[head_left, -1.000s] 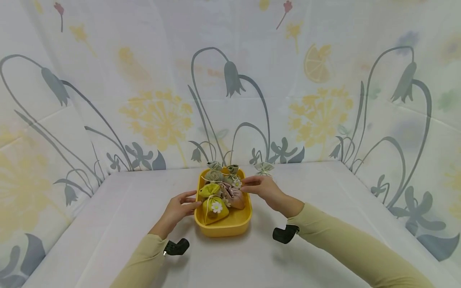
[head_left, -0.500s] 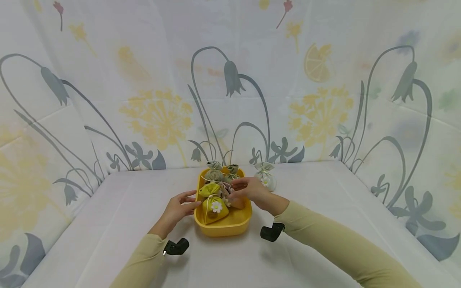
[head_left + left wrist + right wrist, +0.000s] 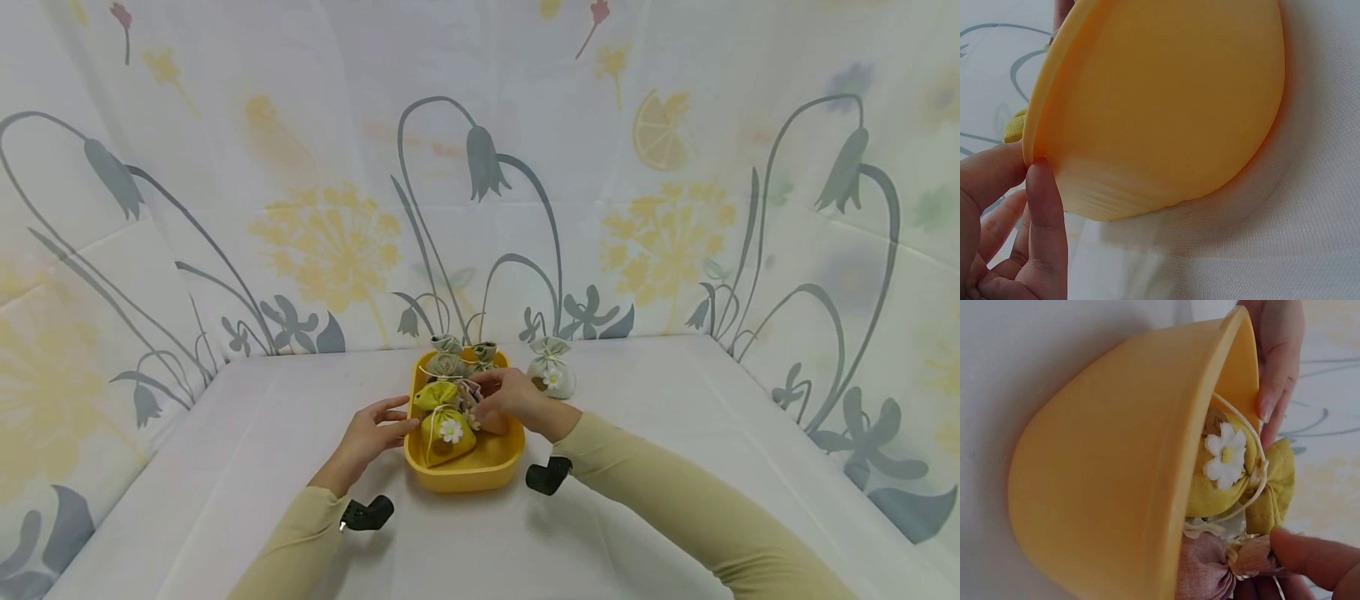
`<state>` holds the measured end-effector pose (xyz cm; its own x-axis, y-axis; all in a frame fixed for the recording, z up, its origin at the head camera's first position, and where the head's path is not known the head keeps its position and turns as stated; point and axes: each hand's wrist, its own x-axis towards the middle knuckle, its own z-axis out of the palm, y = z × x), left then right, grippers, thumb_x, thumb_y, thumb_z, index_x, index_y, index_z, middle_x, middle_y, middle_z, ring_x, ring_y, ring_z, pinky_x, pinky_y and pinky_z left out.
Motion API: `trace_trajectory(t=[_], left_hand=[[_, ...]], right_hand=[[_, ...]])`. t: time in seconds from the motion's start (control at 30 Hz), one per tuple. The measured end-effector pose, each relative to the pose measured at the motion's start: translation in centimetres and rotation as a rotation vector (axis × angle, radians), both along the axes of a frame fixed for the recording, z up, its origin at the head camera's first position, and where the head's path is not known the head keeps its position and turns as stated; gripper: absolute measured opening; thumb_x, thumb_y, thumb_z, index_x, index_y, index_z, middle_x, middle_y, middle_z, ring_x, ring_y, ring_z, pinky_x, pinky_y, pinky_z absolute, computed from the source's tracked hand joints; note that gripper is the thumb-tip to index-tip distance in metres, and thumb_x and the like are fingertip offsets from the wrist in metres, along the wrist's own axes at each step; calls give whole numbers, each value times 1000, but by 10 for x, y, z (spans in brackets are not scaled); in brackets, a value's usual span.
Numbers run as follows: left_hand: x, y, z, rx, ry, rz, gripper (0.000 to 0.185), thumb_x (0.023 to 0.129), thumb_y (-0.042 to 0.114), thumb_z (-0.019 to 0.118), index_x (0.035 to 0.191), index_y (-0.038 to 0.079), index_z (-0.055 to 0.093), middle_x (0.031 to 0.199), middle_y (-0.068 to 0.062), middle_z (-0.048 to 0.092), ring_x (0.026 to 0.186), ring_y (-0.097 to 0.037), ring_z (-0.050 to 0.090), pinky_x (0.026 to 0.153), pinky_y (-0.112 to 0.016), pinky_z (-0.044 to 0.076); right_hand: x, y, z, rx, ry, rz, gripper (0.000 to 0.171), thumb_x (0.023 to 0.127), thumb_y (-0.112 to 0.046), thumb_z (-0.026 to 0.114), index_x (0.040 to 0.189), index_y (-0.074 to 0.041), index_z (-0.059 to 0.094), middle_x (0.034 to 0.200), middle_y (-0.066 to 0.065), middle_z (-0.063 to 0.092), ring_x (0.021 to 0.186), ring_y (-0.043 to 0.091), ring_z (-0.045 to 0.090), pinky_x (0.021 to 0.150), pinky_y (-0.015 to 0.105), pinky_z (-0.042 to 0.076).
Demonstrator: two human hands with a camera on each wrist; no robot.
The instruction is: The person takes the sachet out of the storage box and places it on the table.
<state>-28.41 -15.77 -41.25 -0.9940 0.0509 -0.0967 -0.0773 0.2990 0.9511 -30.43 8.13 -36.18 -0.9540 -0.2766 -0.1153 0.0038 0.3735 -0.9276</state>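
Observation:
A yellow plastic tub (image 3: 468, 480) holds several small drawstring pouches. My left hand (image 3: 372, 432) pinches the tub's rim at its left side; the left wrist view shows a fingertip (image 3: 1041, 181) pressed against the outer wall. Reaching over the right rim, my right hand (image 3: 517, 402) pinches the gathered top of a pink pouch (image 3: 1205, 565) between thumb and fingers, some of them hidden below. Close beside it lies a yellow-green pouch (image 3: 448, 446) with a white flower. Behind are a grey-beige pouch (image 3: 445, 365) and an olive pouch (image 3: 484, 356).
A pale mint pouch (image 3: 551, 371) with a white flower stands on the white tablecloth (image 3: 660, 400), right of the tub. At the back hangs a flower-printed cloth (image 3: 517, 242). Black wrist cameras (image 3: 367, 512) sit below both hands.
My right hand has moved left over the tub onto the pink pouch's top, uncovering the mint pouch on the table. My left hand has stayed on the rim.

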Motion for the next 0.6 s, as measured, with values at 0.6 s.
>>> trace_trajectory(t=[0.6], left_hand=[[1, 1, 2, -7, -4, 2, 55, 84, 21, 70, 132, 5, 50, 115, -17, 56, 92, -23, 63, 77, -33, 55]], right_hand=[[-14, 13, -3, -16, 26, -93, 27, 88, 3, 58, 114, 6, 62, 107, 14, 63, 93, 22, 59, 83, 34, 52]])
